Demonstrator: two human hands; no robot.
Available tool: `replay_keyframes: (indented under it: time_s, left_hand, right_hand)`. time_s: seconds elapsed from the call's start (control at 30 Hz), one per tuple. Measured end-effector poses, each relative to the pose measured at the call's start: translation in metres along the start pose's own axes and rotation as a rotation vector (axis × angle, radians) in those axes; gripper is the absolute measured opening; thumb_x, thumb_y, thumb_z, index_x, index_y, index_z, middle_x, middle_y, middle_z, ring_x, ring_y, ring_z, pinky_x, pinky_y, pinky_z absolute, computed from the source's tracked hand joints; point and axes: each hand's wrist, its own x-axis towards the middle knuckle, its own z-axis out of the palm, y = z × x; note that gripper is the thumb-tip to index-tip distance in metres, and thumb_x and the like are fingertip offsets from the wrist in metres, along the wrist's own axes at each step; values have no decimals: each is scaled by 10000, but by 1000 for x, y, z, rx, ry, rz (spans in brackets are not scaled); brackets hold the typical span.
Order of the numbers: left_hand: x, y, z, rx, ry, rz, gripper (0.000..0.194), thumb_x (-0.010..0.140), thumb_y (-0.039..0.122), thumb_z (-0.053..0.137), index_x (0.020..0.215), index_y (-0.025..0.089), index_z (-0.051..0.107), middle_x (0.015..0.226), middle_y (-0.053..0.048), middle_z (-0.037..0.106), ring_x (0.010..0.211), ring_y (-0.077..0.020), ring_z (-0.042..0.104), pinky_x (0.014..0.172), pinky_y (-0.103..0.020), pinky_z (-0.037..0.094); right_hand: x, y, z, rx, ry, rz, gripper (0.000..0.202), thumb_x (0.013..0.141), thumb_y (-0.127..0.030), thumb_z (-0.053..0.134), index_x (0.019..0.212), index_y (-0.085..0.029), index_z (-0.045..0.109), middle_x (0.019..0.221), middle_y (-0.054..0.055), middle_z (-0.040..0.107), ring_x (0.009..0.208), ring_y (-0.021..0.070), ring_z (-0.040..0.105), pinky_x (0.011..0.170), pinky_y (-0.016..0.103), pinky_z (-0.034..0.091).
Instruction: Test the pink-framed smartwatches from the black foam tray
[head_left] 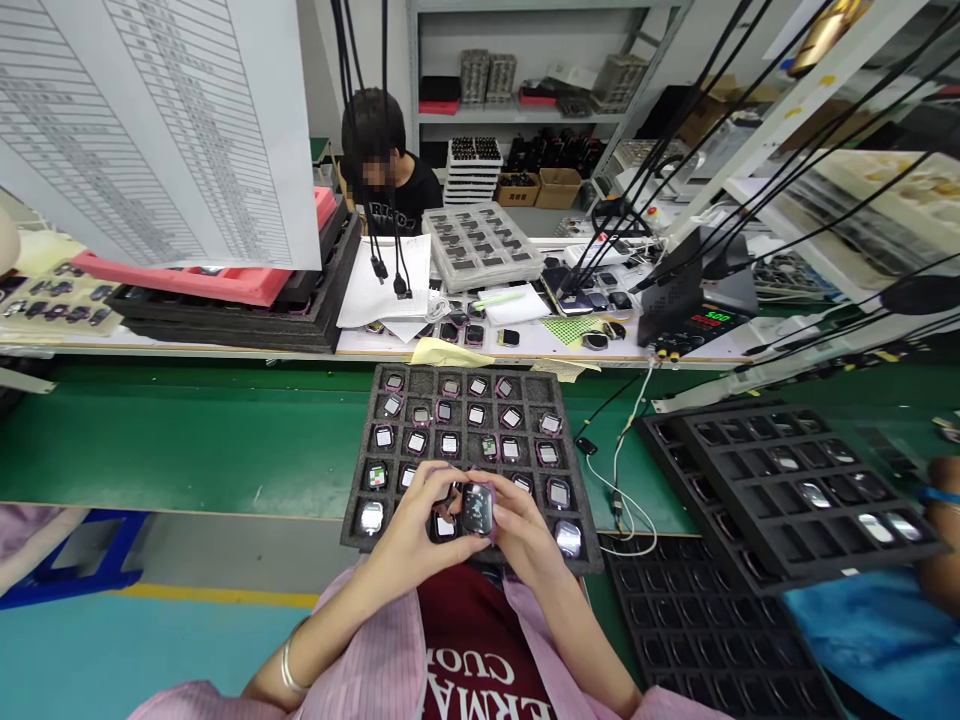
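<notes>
Between my two hands, above the near part of a black foam tray (pixel 360 450), is a smartwatch body (pixel 478 508) with a dark, shiny screen facing up. My left hand (pixel 420 520) has its thumb and fingers closed around the left side of it. My right hand (pixel 525 528) pinches its right edge. Several more watch bodies, many with a white label or lit screen such as this one (pixel 370 517), sit in the tray's compartments; some compartments hold none. My hands and forearms hide part of the tray's near rows.
Black trays of watches (pixel 795 470) overlap on the right, beside another person's blue sleeve (pixel 877 640). A power supply (pixel 701 310) stands on the shelf ledge. Dark cables (pixel 379 265) hang ahead. A person (pixel 397 190) sits beyond. Printed sheets (pixel 165 130) hang at upper left.
</notes>
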Motion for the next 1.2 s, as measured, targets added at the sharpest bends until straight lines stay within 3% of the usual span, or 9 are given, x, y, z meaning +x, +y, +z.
replay_keyframes:
  time_s: [0.23, 1.2]
  left_hand:
    - [-1, -3, 0, -10, 15, 11, 467, 726, 234, 778, 1136, 278, 558, 1195, -76, 497, 1236, -275, 428, 1058, -438, 346]
    - [-2, -4, -1, -88, 40, -16, 456, 680, 293, 820, 1088, 268, 616, 1190, -84, 506, 1187, -285, 478, 1025, -422, 379]
  right_hand:
    - [-1, 2, 2, 18, -19, -6, 367, 760, -443, 750, 1078, -265, 707, 788, 63, 712, 770, 259, 677, 755, 389, 516]
    - [-2, 2, 4, -42, 43, -4, 364, 693, -473, 784, 1003, -293, 720, 781, 60, 704, 732, 279, 664, 741, 433, 528]
